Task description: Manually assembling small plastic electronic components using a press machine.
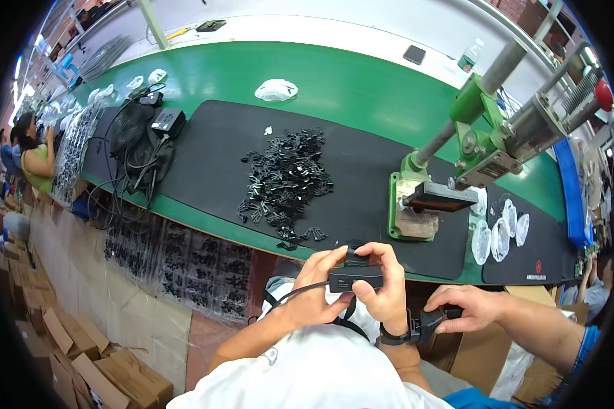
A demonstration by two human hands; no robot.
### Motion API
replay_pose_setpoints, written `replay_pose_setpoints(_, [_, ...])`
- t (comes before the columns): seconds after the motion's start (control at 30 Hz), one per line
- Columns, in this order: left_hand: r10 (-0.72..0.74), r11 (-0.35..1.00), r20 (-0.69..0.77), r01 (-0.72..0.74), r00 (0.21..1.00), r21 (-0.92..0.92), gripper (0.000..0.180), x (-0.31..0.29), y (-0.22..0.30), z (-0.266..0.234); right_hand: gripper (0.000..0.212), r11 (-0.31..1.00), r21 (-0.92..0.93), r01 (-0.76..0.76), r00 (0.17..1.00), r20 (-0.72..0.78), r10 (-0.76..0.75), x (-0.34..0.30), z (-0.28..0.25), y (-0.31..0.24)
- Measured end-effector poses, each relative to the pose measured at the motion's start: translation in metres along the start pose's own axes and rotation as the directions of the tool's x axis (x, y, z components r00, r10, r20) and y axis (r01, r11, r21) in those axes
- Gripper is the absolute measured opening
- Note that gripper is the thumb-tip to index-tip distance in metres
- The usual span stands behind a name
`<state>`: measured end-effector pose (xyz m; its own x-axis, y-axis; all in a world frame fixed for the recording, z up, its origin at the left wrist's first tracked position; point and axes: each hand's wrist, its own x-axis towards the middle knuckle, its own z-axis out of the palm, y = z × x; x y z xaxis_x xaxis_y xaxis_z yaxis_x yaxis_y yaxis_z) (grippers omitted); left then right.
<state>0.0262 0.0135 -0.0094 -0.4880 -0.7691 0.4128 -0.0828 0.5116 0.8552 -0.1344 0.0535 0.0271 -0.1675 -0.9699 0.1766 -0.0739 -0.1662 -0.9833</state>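
Note:
Between my two hands, close to my white shirt, is a small black rectangular box [356,278] with a cable running off its left side. My left hand [314,290] has its fingers at the box's left end and top. On the right side my right hand [387,283] grips it, thumb on the near face. Another dark part shows above the box, partly hidden by fingers. A black strap with a dark device [426,326] sits around my right wrist. Another person's hand [467,308] reaches in from the right and holds that device.
A heap of small black plastic parts [290,177] lies on the black mat [215,157]. A green hand press [416,204] stands to its right, near clear plastic pieces [500,238]. Black cables and an adapter [168,123] lie left. Cardboard boxes [133,378] fill the lower left.

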Motion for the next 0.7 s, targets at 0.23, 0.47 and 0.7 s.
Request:
replay_pose_setpoints(0.23, [0.177, 0.984, -0.063, -0.179, 0.982, -0.023, 0.095, 0.020, -0.009, 0.024, 0.060, 0.993, -0.093, 0.071, 0.996, -0.041, -0.075, -0.007, -0.016, 0.004])
replay_pose_setpoints(0.47, [-0.055, 0.996, -0.016, 0.054, 0.998, -0.065, 0.079, 0.026, -0.017, 0.012, 0.057, 0.993, -0.069, -0.092, 0.996, -0.008, 0.092, -0.005, -0.029, 0.001])
replay_pose_setpoints(0.7, [-0.410, 0.635, 0.157, 0.405, 0.898, -0.658, 0.054, 0.037, -0.007, 0.012, 0.067, 0.987, -0.147, 0.068, 0.997, 0.057, -0.060, 0.000, -0.038, -0.011])
